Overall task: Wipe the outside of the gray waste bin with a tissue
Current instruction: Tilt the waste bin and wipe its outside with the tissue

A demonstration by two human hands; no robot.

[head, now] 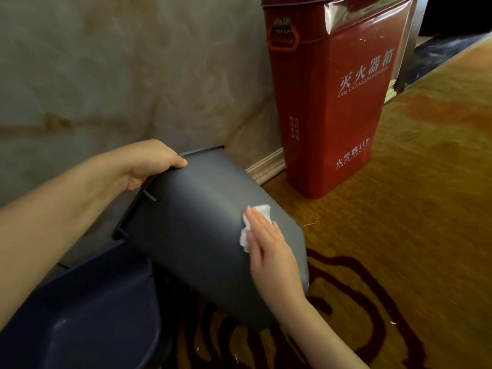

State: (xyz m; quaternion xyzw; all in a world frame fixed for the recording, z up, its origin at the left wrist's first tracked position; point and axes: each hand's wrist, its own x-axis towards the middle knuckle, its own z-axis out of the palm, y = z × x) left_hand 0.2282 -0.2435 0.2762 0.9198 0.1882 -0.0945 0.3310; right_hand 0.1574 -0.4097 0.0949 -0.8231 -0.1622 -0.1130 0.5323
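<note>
- Gray waste bin [202,222] is tipped on its side above the patterned carpet [412,209], near the wall [106,75]; it looks light, stiff and smooth, so it may slip.
- Your left hand [149,163] curls over its rim: hold there.
- Your right hand [269,249] lies flat, pressing the soft tissue [259,213] to its wall; press gently, since tissue tears.

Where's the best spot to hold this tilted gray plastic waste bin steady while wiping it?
Grip the gray plastic waste bin at its upper rim, from the wall side, as the left hand does: the rim's lip gives purchase, leaving the smooth wall free for the white tissue.
</note>
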